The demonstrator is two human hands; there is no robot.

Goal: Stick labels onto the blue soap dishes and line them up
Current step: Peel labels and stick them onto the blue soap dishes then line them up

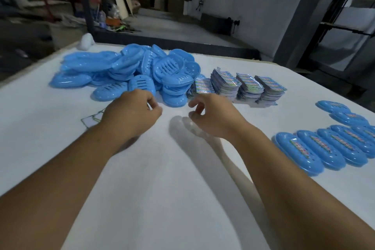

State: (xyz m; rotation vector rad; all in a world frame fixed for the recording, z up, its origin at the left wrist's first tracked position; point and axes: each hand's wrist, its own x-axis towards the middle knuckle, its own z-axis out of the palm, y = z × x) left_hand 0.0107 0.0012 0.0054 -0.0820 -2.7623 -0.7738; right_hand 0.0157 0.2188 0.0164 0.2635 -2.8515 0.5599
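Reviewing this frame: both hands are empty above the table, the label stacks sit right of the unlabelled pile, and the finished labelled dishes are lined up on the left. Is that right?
Not quite. The head view shows the labelled dishes lined up on the right, not the left. The rest holds: left hand and right hand hold nothing, and the label stacks sit right of the unlabelled pile.

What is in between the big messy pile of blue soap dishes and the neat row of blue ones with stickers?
In the head view, stacks of colourful printed labels on the white table.

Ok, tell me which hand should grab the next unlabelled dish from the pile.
Left, probably. The left hand hovers right by the nearest dishes of the pile of unlabelled soap dishes, holding nothing. The right hand sits nearer the label stacks, so it suits peeling a label.
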